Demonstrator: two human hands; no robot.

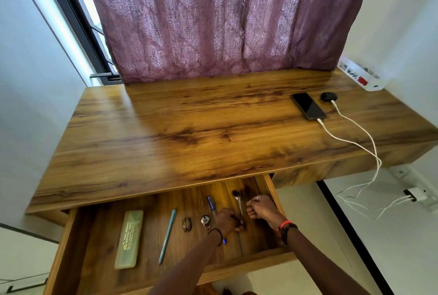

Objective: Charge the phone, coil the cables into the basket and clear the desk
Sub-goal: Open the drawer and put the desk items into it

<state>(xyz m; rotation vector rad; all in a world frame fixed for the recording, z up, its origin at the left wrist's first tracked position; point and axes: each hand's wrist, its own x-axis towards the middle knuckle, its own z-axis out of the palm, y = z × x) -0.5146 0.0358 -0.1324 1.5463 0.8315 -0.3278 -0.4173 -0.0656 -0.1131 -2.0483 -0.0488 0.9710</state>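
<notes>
Phone (308, 106) lies flat on the desk (189, 133), far right end, w/ a white cable (348, 139) plugged into its near edge. It's well apart from both hands, which are down in the open drawer (151, 235) under the desk front. Cable runs off the desk's right edge, hangs in loops and reaches a white charger (414, 195) in a wall socket below desk level. A 2nd white cable (369, 133) goes from a small black round case (329, 96), just right of the phone, off the same edge.

Left hand (227, 221), black band at the wrist, is curled knuckles-up over a dark item in the drawer's right part; fingers bent together, look closed on it, but can't tell what it is. Right hand (260, 208), red and black bands at the wrist, ring on one finger, sits just right of the left one, fingers pinched together at the shank of a metal wrench (239, 203).

Other drawer stuff, left of the hands: blue-handled screwdriver (211, 204) partly under the left hand, small padlock (205, 221), little brass piece (186, 224), teal pen (167, 235), pale green case (129, 239) furthest left.

Desk top otherwise bare wood. White power strip (360, 76) at the desk's back right corner by the wall; purple curtain (213, 22) hangs behind the desk.
</notes>
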